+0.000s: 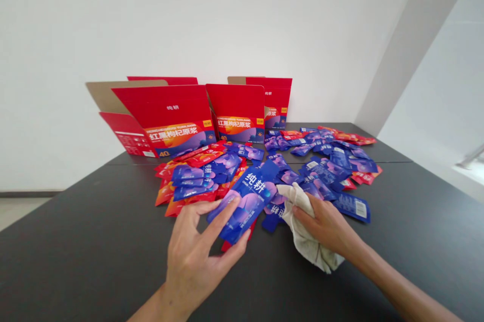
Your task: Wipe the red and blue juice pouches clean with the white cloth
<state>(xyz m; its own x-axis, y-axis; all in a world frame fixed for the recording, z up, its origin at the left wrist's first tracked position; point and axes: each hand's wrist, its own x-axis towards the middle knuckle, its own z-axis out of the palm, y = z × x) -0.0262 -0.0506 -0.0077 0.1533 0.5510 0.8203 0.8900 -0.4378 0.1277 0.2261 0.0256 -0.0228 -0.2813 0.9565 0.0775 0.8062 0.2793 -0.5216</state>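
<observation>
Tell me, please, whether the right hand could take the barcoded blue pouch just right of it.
Probably not yet: the right hand grips a cloth, although that blue pouch lies close, near edge uncovered.

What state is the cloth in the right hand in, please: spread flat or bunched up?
Bunched up: the cloth is gathered in the right hand, visibly creased, with its lower part drooping below the grip.

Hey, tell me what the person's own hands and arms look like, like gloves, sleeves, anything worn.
The left hand and right hand are both ungloved. The left forearm and right forearm are bare as far as the picture shows, with no sleeve or watch in sight. No ring shows, though some fingers are partly hidden.
</observation>
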